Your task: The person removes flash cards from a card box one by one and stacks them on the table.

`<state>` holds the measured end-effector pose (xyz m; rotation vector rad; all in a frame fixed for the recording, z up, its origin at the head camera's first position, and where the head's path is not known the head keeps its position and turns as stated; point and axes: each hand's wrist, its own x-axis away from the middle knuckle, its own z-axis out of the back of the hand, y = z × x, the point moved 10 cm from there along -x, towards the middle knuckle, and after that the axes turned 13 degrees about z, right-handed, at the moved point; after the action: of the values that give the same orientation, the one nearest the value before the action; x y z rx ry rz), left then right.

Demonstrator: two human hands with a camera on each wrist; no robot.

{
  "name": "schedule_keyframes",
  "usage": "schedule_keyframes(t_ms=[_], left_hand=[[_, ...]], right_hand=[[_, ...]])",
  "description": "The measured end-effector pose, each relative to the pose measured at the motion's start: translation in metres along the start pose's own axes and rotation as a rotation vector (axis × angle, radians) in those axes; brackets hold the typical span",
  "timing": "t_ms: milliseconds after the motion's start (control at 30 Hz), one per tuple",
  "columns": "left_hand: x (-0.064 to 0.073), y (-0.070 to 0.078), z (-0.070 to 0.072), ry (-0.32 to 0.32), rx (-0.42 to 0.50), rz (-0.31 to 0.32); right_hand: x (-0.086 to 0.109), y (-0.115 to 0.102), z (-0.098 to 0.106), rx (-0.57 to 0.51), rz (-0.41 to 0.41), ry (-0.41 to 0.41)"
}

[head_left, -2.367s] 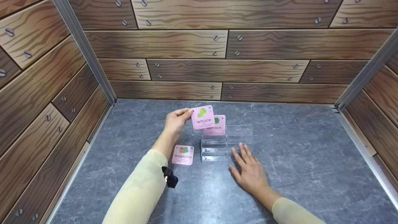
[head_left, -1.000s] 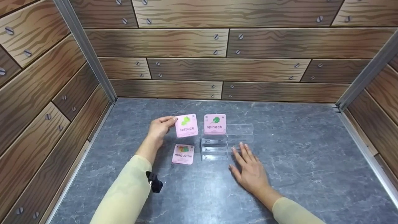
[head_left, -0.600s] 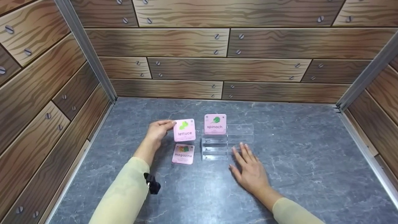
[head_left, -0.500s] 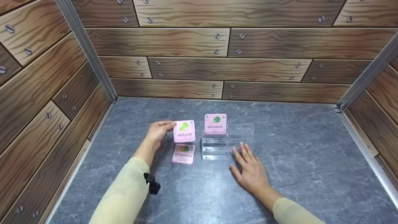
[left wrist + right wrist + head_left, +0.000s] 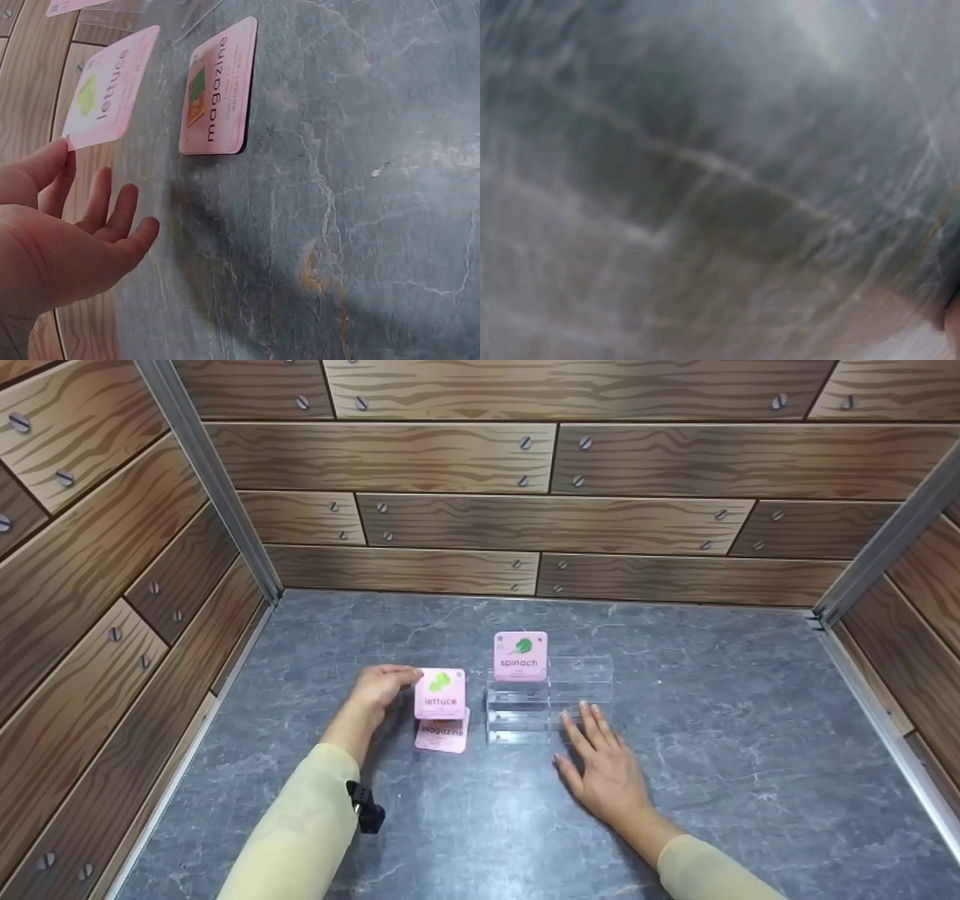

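Note:
My left hand (image 5: 377, 690) pinches a pink "lettuce" card (image 5: 440, 694) by its upper left corner, between thumb and finger. In the left wrist view this card (image 5: 112, 90) hangs above the table, and the other fingers are loosely bent. Below it lies a pink "magazine" card (image 5: 442, 739), its top partly covered in the head view. A clear plastic stepped stand (image 5: 517, 727) holds a "spinach" card (image 5: 520, 657) upright at its back left. My right hand (image 5: 606, 772) lies with fingers extended at the stand's right side; whether the fingertips touch it is hard to tell.
The grey marbled tabletop (image 5: 720, 735) is bounded by wood-print walls (image 5: 450, 457) at the back and sides, with metal posts in the corners. A black wrist device (image 5: 366, 806) sits on the left sleeve. The right wrist view is mostly blurred tabletop.
My left hand has carried the lettuce card away from in front of the spinach card, leftward and then down toward the magazine card, now overlapping it. My right hand has stayed put.

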<state>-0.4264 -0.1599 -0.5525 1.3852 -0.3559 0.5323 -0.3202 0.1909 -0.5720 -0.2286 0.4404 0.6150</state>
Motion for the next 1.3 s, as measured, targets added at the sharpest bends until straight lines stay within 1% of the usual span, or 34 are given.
schedule_keyframes(t_ms=[267,467,800,1067,1300], left_hand=[[0.0,-0.005,-0.004,0.003,-0.069,-0.012],[0.003,-0.008,-0.008,-0.006,-0.071,-0.009],[0.003,-0.008,-0.011,-0.012,-0.069,-0.029],[0.004,-0.008,-0.013,0.0,-0.13,-0.012],[0.004,-0.011,-0.01,0.003,-0.126,0.009]], right_hand=[[0.0,0.0,0.001,-0.004,-0.006,-0.006],[0.001,0.0,0.0,-0.007,-0.009,-0.008],[0.0,0.001,0.001,-0.012,-0.018,-0.019],[0.001,0.003,0.0,-0.001,-0.018,-0.023],[0.0,0.001,-0.003,-0.004,-0.022,-0.036]])
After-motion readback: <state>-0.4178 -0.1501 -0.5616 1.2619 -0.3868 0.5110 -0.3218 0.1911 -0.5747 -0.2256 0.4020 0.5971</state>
